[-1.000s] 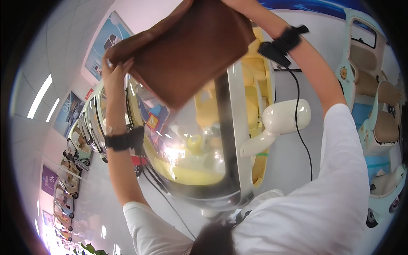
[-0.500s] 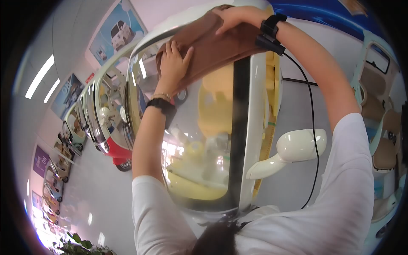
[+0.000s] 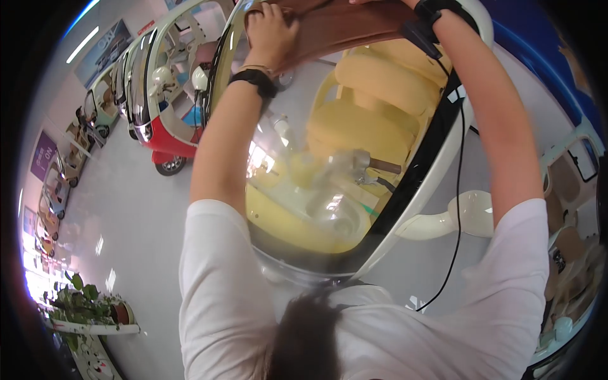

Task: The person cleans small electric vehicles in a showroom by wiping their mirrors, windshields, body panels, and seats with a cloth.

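A brown cloth [image 3: 342, 25] is spread over the upper part of the curved windshield [image 3: 288, 221] of a small vehicle. My left hand [image 3: 272, 35] is on the cloth's left end, its fingers bent over the fabric and the thumb out to the side. At the top edge, my right hand [image 3: 405, 2] is mostly cut off, near the cloth's upper right; its fingers are hidden. Each wrist wears a black strap, and a black cable [image 3: 461, 164] hangs from the right one. Through the glass show a yellow seat [image 3: 364, 123] and a handlebar grip [image 3: 384, 166].
A cream side mirror [image 3: 472, 214] sticks out at the right. Left of the windshield stands a red and white vehicle [image 3: 168, 136], with several more in a row behind. A potted plant [image 3: 82, 304] is at lower left. Another vehicle with brown seats [image 3: 567, 247] stands far right.
The view has tipped down and shifted, so the hands and cloth sit higher and my right hand is mostly out of frame. More of the yellow interior shows.
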### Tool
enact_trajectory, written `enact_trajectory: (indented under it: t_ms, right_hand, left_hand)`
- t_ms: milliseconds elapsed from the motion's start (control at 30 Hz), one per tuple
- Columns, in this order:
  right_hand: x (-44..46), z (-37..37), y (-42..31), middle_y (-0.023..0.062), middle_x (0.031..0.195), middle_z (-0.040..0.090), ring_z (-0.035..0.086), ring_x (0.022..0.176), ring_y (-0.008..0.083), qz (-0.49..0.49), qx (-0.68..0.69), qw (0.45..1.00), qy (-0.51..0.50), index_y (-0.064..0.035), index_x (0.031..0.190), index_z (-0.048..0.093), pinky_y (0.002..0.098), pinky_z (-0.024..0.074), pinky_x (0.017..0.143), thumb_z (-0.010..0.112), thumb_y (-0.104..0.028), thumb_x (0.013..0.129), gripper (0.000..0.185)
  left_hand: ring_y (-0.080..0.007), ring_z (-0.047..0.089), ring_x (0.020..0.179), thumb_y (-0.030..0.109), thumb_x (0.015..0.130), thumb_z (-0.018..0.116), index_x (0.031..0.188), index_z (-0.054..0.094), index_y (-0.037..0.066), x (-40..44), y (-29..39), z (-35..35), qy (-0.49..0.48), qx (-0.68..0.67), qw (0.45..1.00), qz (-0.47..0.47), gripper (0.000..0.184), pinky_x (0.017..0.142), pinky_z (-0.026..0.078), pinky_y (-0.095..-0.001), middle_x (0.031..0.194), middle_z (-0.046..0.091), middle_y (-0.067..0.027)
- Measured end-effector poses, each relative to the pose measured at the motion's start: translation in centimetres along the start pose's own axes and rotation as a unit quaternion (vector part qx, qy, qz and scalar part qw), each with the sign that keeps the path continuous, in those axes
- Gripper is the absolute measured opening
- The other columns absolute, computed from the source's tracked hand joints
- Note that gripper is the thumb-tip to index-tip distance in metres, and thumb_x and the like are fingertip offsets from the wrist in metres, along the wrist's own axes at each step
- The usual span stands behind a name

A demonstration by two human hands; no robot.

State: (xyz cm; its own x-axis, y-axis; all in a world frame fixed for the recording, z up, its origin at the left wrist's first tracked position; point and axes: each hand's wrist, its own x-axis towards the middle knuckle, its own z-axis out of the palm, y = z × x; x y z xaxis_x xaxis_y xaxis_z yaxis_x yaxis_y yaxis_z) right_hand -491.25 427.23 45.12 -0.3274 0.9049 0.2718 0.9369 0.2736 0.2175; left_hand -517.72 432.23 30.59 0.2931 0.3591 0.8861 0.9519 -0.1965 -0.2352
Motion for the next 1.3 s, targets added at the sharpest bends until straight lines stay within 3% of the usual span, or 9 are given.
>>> enact_trajectory:
  t_ms: [200,267,500,633,733,967,1033,1133,1300]
  right_hand:
    - [4.8,6.0,-9.5,0.0209,0.162,0.029,0.021,0.152,0.0386,-0.009,0.053,0.997,0.054,-0.0121,0.160,0.021,0.0518,0.0131,0.125,0.063,-0.054,0.090,0.092]
    - [6.9,9.4,-12.9,0.0238,0.146,0.050,0.042,0.140,0.0391,-0.060,-0.005,0.986,0.153,-0.0087,0.152,0.037,0.0501,0.0315,0.117,0.063,-0.048,0.091,0.077]
    - [10.5,16.7,-25.5,0.0176,0.126,0.065,0.057,0.123,0.0345,-0.161,-0.024,0.968,0.190,-0.0147,0.146,0.048,0.0537,0.0373,0.106,0.068,-0.055,0.083,0.077]
    - [11.0,20.8,-33.6,0.0118,0.141,0.057,0.046,0.136,0.0268,-0.173,-0.010,0.980,0.099,-0.0181,0.149,0.048,0.0462,0.0226,0.118,0.068,-0.050,0.080,0.079]
    - [11.1,23.5,-37.7,0.0115,0.142,0.056,0.045,0.136,0.0268,-0.186,-0.008,0.977,0.105,-0.0186,0.148,0.049,0.0455,0.0190,0.119,0.068,-0.049,0.079,0.078]
    - [10.5,26.5,-41.0,0.0129,0.139,0.059,0.047,0.133,0.0252,-0.204,-0.024,0.967,0.149,-0.0171,0.144,0.053,0.0472,0.0217,0.117,0.065,-0.041,0.079,0.070]
    - [10.4,27.8,-43.2,0.0078,0.150,0.052,0.042,0.141,0.0235,-0.156,-0.065,0.980,0.107,-0.0269,0.150,0.048,0.0474,0.0119,0.122,0.062,-0.048,0.082,0.072]
    - [8.1,28.2,-44.7,0.0101,0.150,0.051,0.041,0.142,0.0247,-0.176,-0.060,0.978,0.091,-0.0225,0.151,0.046,0.0482,0.0101,0.122,0.061,-0.047,0.083,0.074]
    - [5.3,29.7,-45.4,0.0141,0.139,0.057,0.049,0.133,0.0268,-0.198,-0.014,0.962,0.187,-0.0083,0.144,0.051,0.0487,0.0215,0.119,0.066,-0.043,0.080,0.075]
  left_hand:
    - [-0.0422,0.057,0.117,0.051,0.089,0.066,0.137,0.049,-0.003,-5.8,-14.0,1.3,-0.001,0.084,0.995,0.063,0.074,0.105,0.043,-0.0438,0.146,0.050,-0.0214]
    - [-0.0434,0.054,0.121,0.052,0.086,0.069,0.139,0.049,-0.002,-8.6,-16.9,2.0,-0.037,0.090,0.994,0.050,0.078,0.108,0.042,-0.0436,0.148,0.049,-0.0205]
    - [-0.0430,0.057,0.117,0.054,0.081,0.072,0.128,0.056,-0.006,-18.1,-23.8,4.2,-0.190,0.060,0.975,-0.094,0.077,0.102,0.044,-0.0454,0.135,0.056,-0.0228]
    - [-0.0445,0.059,0.114,0.055,0.087,0.062,0.124,0.060,-0.008,-22.6,-26.1,5.0,-0.290,0.087,0.922,-0.243,0.074,0.100,0.045,-0.0485,0.127,0.058,-0.0290]
    - [-0.0473,0.058,0.116,0.056,0.090,0.057,0.126,0.056,-0.012,-29.2,-29.5,13.6,-0.270,-0.135,0.895,-0.329,0.076,0.103,0.044,-0.0527,0.126,0.057,-0.0323]
    - [-0.0475,0.056,0.119,0.056,0.098,0.047,0.133,0.047,-0.012,-32.6,-21.9,8.3,-0.121,-0.152,0.835,-0.515,0.076,0.096,0.051,-0.0496,0.129,0.054,-0.0342]
    - [-0.0470,0.058,0.115,0.058,0.097,0.048,0.131,0.048,-0.012,-35.9,-22.1,8.7,-0.149,-0.077,0.903,-0.396,0.078,0.095,0.051,-0.0498,0.128,0.055,-0.0324]
    - [-0.0521,0.053,0.116,0.035,0.104,0.042,0.146,0.047,0.022,-40.4,-21.7,8.8,-0.174,-0.016,0.932,-0.316,0.044,0.085,0.054,-0.0512,0.126,0.054,-0.0369]
    - [-0.0485,0.056,0.119,0.056,0.100,0.045,0.136,0.049,-0.006,-39.0,-19.2,2.1,-0.197,-0.162,0.840,-0.479,0.072,0.095,0.050,-0.0520,0.129,0.053,-0.0364]
